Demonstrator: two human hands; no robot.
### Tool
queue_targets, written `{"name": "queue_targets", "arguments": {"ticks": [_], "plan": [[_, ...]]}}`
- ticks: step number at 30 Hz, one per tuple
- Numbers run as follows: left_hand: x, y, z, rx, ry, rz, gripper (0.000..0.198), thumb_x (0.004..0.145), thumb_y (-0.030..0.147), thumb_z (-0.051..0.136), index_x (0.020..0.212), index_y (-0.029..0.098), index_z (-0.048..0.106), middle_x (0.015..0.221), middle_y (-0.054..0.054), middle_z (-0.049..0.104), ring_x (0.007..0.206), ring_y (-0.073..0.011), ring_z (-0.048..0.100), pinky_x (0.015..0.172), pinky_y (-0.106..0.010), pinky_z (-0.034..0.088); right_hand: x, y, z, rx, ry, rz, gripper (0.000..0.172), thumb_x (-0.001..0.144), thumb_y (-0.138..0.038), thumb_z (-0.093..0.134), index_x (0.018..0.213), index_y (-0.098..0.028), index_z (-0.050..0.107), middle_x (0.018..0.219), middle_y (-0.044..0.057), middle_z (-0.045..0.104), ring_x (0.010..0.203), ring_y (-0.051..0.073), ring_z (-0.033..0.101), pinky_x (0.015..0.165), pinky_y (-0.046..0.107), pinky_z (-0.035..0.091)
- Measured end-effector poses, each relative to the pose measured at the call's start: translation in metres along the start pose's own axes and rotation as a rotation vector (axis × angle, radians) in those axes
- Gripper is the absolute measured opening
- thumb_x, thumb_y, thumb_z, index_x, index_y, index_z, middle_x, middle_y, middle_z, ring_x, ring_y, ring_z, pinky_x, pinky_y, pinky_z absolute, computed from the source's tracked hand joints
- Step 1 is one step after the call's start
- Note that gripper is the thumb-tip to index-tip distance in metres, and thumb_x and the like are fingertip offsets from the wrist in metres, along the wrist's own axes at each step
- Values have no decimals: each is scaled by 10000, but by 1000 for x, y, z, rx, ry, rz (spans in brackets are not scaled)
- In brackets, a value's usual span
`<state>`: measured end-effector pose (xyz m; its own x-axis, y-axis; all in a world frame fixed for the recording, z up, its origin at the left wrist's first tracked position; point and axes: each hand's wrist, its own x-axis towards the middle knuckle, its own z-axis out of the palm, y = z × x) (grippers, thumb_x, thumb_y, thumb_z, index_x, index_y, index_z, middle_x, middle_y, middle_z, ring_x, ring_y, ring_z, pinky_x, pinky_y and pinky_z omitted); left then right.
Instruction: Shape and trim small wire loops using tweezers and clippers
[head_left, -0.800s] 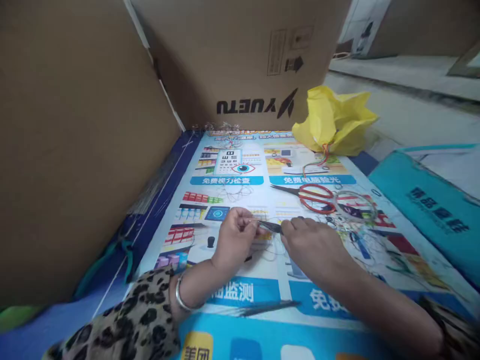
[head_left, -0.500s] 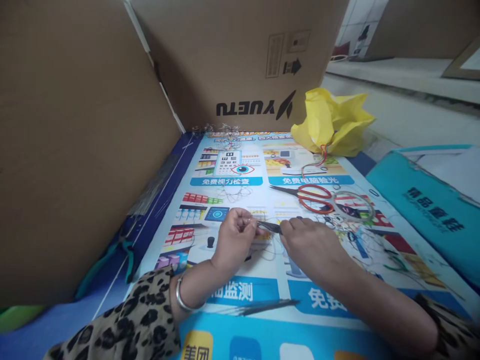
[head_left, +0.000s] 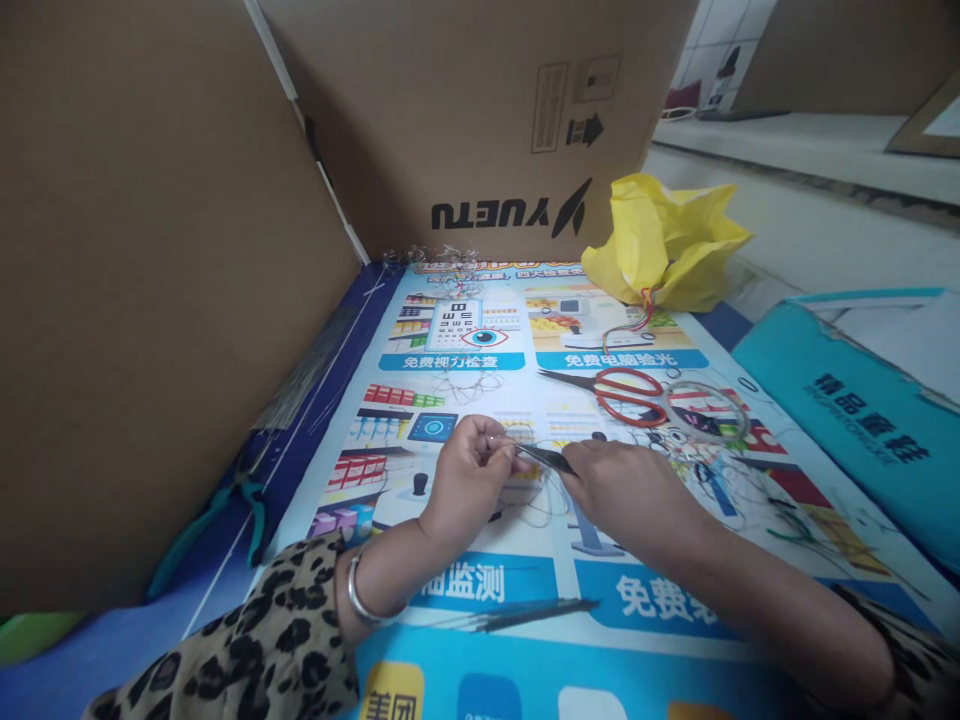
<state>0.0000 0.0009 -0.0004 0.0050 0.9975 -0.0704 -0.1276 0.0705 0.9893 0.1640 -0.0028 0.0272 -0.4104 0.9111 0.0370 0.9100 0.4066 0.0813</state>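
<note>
My left hand pinches a thin wire between thumb and fingertips. Loose loops of it hang below and behind the fingers. Closed around dark pliers, my right hand points their narrow jaws left, right up to my left fingertips. The handles are hidden in my right fist, and I cannot make out whether the jaws bite the wire. Beyond the right hand lie red-handled scissors, blades to the left. A bundle of dark straight wires lies nearer to me, below both hands.
Teal-handled pliers and straight wires lie at left beside a cardboard panel. A wire coil and tangled scraps are right of the scissors. Further out are a yellow bag and a teal box.
The right hand has turned a little, and the pliers in it slope down more toward the right. My left hand keeps its pinch in nearly the same place.
</note>
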Motion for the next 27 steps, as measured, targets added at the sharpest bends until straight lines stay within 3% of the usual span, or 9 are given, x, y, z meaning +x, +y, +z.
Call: {"name": "queue_targets", "arguments": {"ticks": [9, 15, 18, 27], "plan": [[1, 3, 0, -1, -1, -40, 175, 730, 165, 581, 820, 181, 432, 617, 53, 603, 587, -98, 638, 596, -202, 484, 3, 1, -1, 67, -94, 60, 269, 861, -354, 397, 782, -196, 600, 697, 52, 659, 602, 192, 603, 479, 259, 214], [2, 2, -2, -32, -22, -51, 184, 752, 212, 595, 837, 178, 435, 615, 21, 636, 599, -105, 633, 610, -210, 488, 2, 5, 0, 125, -83, 96, 315, 864, -409, 376, 777, -197, 591, 720, 46, 661, 628, 190, 601, 495, 260, 241], [2, 2, -3, -35, -34, -66, 188, 756, 218, 597, 839, 178, 434, 608, 10, 646, 595, -106, 631, 604, -200, 477, 2, 8, -4, 85, -53, 108, 274, 859, -379, 394, 812, -199, 595, 762, 45, 659, 667, 198, 601, 515, 269, 264], [1, 4, -2, -26, -50, -50, 166, 755, 209, 592, 821, 180, 442, 644, 24, 615, 613, -100, 626, 633, -216, 475, -6, 9, -6, -75, 133, -51, 223, 846, -316, 451, 786, -185, 622, 753, 62, 636, 720, 195, 570, 593, 283, 302]]}}
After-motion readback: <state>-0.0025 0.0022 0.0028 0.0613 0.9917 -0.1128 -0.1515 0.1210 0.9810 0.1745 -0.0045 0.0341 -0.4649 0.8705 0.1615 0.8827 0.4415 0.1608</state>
